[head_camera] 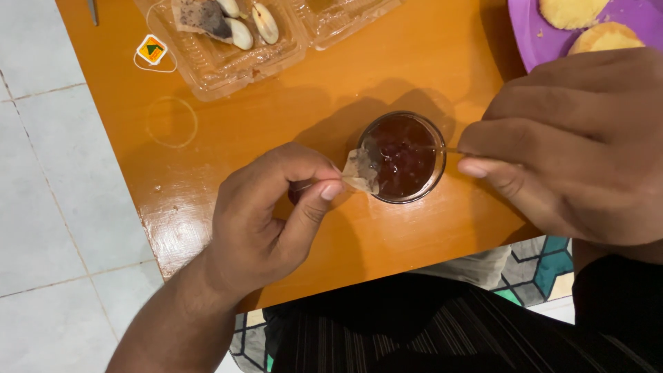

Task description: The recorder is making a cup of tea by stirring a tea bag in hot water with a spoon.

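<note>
Pinching a wet tea bag (361, 170) between thumb and forefinger, the left hand (266, 217) kept it at the near rim of a small glass cup (404, 157), so that the bag hung over the dark liquid rather than over the orange table (276, 110); the fingers were closed tight on the bag's edge. The right hand (573, 148) was likewise closed, thumb against forefinger, on a thin metal utensil (452, 150) whose tip reached across the cup toward the bag; it was probably a spoon handle, though too little showed to be sure. The cup stood on the table near its front edge, between the two hands, nearly full of dark brown tea. Farther back lay an open clear plastic clamshell (221, 65) containing a spent tea bag (204, 17) and a few pale oval pieces, with a tea tag (152, 50) on its string beside it. A purple plate (532, 34) at the far right corner held two round yellow biscuits (587, 24).
</note>
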